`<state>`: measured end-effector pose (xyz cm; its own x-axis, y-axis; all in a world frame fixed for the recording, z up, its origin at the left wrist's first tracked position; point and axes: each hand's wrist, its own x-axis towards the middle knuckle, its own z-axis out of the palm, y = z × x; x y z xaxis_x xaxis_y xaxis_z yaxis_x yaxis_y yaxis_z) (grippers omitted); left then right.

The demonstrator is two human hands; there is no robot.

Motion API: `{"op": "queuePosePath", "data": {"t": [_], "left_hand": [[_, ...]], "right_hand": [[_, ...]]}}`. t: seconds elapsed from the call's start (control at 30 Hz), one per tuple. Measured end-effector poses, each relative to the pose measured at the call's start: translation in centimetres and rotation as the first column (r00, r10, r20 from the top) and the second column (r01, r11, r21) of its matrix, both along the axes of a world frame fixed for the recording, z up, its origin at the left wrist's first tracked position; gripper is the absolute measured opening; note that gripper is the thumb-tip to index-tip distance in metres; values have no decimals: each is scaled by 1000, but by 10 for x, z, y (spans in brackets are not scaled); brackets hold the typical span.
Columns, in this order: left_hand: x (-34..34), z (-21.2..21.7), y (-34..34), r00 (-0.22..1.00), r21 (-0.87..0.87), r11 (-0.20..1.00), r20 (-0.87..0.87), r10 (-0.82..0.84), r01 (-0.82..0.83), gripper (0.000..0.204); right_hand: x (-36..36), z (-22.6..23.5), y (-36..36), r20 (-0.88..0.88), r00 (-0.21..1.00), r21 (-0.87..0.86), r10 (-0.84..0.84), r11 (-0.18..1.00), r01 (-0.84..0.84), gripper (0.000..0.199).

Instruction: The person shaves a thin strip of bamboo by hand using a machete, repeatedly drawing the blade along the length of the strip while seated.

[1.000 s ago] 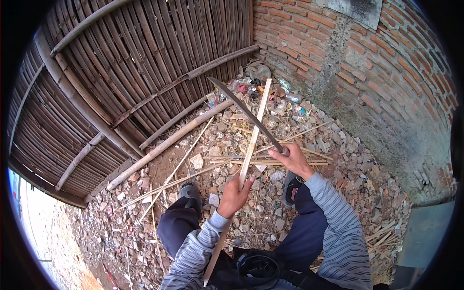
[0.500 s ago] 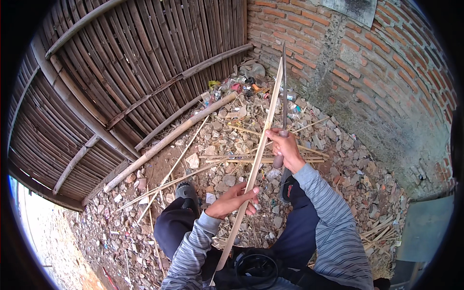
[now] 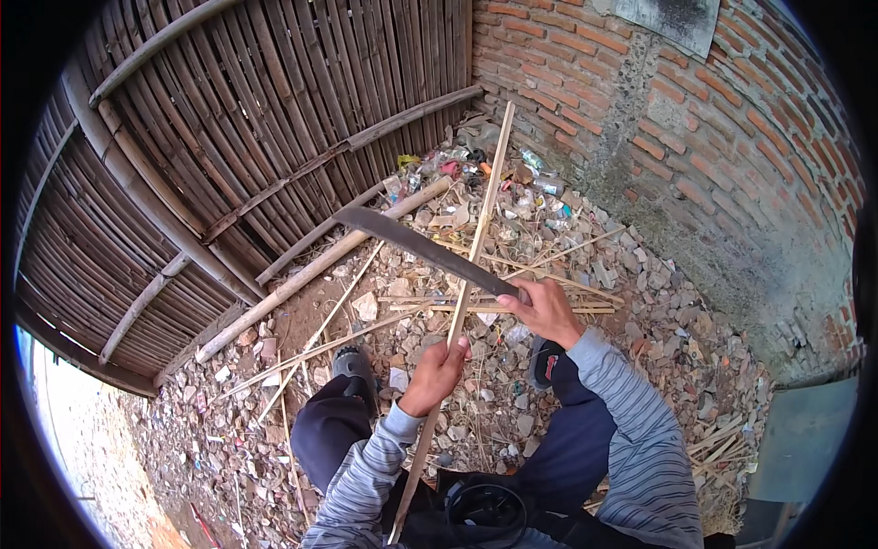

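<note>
A long, pale bamboo strip [image 3: 489,197] slants from my lap up toward the corner of the walls. My left hand [image 3: 434,377] is closed around its lower half. In my right hand [image 3: 546,311] is the grip of a machete [image 3: 412,245], mostly covered by the fingers. Its dark blade points to the upper left and crosses the strip above my left hand. Whether blade and strip touch, I cannot tell.
Several split bamboo strips [image 3: 585,309] lie on the stony ground [image 3: 494,403] between and beyond my feet. A bamboo pole [image 3: 320,270] runs along the slatted fence [image 3: 274,119] on the left. A brick wall [image 3: 713,137] rises on the right, with litter [image 3: 448,169] in the corner.
The machete has swung from upright beside the strip to pointing upper left across it. My left hand has closed around the strip, whose top has shifted left. My right fingers have left the strip.
</note>
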<state>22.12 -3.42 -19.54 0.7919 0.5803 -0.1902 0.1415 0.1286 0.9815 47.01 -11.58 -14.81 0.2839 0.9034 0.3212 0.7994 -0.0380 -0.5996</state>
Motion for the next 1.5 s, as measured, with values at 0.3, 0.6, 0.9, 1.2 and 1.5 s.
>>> {"op": "queuePosePath", "data": {"t": [0.3,0.6,0.9,1.2,1.5], "left_hand": [[-4,16,-12,994,384,921,-59,94,-64,37],[-18,10,-15,986,554,833,-132,105,-14,28],[-12,11,-15,990,481,876,-102,101,-40,35],[-6,5,-16,992,583,808,-35,125,-81,31],[-5,13,-15,993,460,886,-63,98,-58,38]], "right_hand": [[-27,-12,-2,176,969,-133,173,980,-150,70],[58,-27,19,-106,977,-192,-183,968,161,67],[15,-24,9,-3,996,-267,94,959,-91,34],[49,-41,15,-136,988,-291,-67,956,25,27],[23,-39,9,-79,993,-217,83,971,-98,20]]}}
